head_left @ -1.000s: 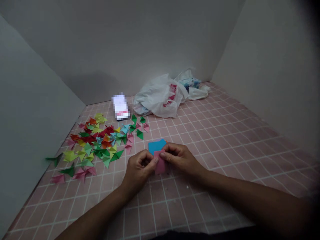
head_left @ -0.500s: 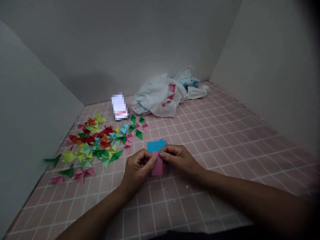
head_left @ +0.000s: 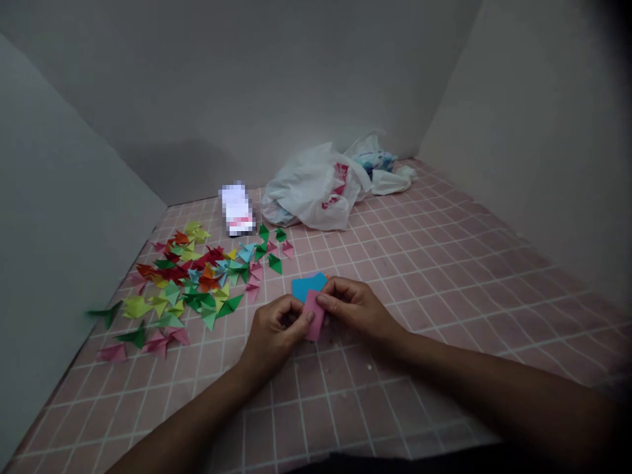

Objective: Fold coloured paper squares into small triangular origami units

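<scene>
A narrow pink paper rectangle point(head_left: 315, 318), seemingly folded, is held up between both hands. My left hand point(head_left: 276, 329) pinches its left edge with thumb and fingers. Its upper right corner is gripped between the thumb and fingers of my right hand point(head_left: 358, 306). Just beyond the hands lie blue paper sheets point(head_left: 306, 288), with a bit of orange showing beside my right fingers. To the left, many folded paper cranes point(head_left: 197, 276) in green, yellow, red, orange, pink and light blue are spread over the tiled cloth.
A lit phone point(head_left: 237, 209), its screen blurred, stands behind the cranes. Beside it are a crumpled white plastic bag point(head_left: 316, 191) and another bag with blue contents point(head_left: 372, 161) near the back wall. Walls enclose the pink grid-patterned surface point(head_left: 444, 263) at left, back and right.
The pink paper has tilted, its top leaning right, and has risen slightly. Both hands keep their pinch on it. The cranes, phone and bags are where they were.
</scene>
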Demonstrator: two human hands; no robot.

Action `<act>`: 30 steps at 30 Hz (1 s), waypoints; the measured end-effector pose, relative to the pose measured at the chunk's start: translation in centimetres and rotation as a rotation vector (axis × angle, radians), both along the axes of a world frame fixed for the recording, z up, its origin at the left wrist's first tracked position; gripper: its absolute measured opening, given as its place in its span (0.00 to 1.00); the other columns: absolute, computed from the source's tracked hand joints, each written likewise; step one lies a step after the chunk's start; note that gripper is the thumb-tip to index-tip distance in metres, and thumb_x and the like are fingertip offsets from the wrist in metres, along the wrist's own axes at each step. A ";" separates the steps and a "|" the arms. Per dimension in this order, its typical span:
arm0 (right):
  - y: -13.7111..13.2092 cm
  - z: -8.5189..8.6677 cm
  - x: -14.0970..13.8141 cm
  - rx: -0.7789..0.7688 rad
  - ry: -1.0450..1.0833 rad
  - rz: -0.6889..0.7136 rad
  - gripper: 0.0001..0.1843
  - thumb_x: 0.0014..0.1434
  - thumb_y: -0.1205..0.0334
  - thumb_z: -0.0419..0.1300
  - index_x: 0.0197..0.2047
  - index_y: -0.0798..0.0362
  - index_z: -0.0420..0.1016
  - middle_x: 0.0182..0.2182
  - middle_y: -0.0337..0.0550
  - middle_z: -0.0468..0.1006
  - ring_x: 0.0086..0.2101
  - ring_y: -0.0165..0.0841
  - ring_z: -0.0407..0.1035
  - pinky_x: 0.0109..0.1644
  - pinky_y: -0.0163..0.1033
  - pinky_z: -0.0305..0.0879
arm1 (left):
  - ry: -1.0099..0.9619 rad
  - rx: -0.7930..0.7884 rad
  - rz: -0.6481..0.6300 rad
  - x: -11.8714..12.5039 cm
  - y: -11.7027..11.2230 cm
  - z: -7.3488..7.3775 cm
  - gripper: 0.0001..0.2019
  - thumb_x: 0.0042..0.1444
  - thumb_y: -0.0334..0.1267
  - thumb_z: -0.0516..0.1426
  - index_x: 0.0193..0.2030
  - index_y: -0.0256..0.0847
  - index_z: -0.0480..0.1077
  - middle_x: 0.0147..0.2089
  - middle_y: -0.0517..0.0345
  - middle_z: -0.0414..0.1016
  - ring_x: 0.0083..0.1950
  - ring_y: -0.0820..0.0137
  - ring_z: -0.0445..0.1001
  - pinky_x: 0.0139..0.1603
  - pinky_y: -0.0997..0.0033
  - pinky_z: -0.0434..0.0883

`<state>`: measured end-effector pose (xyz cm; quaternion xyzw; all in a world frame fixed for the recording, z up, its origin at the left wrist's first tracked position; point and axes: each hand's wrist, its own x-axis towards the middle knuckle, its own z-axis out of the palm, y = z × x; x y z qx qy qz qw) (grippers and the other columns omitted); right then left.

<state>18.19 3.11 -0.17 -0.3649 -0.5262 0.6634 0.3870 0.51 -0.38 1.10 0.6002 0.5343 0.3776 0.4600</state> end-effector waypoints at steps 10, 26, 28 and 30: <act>-0.1 0.2 0.3 0.090 -0.070 -0.041 0.11 0.58 0.56 0.63 0.29 0.54 0.73 0.25 0.37 0.72 0.26 0.28 0.64 0.32 0.35 0.60 | -0.019 -0.003 0.050 -0.2 0.1 -0.3 0.11 0.56 0.42 0.60 0.27 0.38 0.71 0.25 0.61 0.69 0.27 0.74 0.65 0.28 0.75 0.62; -0.7 0.6 0.3 0.380 -0.279 0.024 0.09 0.60 0.62 0.58 0.28 0.52 0.70 0.23 0.36 0.70 0.26 0.29 0.64 0.32 0.36 0.58 | -0.142 -0.378 -0.038 0.4 0.0 -0.1 0.15 0.49 0.47 0.63 0.23 0.40 0.66 0.18 0.65 0.63 0.19 0.78 0.58 0.19 0.77 0.53; -0.8 0.8 0.4 0.371 -0.281 -0.008 0.10 0.61 0.61 0.58 0.28 0.52 0.70 0.23 0.36 0.70 0.26 0.29 0.64 0.32 0.36 0.58 | -0.144 -0.392 -0.032 0.3 0.0 0.1 0.15 0.48 0.48 0.63 0.24 0.40 0.67 0.19 0.64 0.66 0.19 0.78 0.60 0.19 0.78 0.54; -0.7 0.9 0.4 0.337 -0.274 -0.048 0.10 0.61 0.60 0.59 0.28 0.51 0.70 0.23 0.36 0.70 0.26 0.29 0.64 0.31 0.36 0.58 | -0.161 -0.402 -0.029 0.2 0.3 0.2 0.15 0.48 0.50 0.63 0.26 0.40 0.68 0.19 0.63 0.68 0.19 0.77 0.62 0.18 0.78 0.55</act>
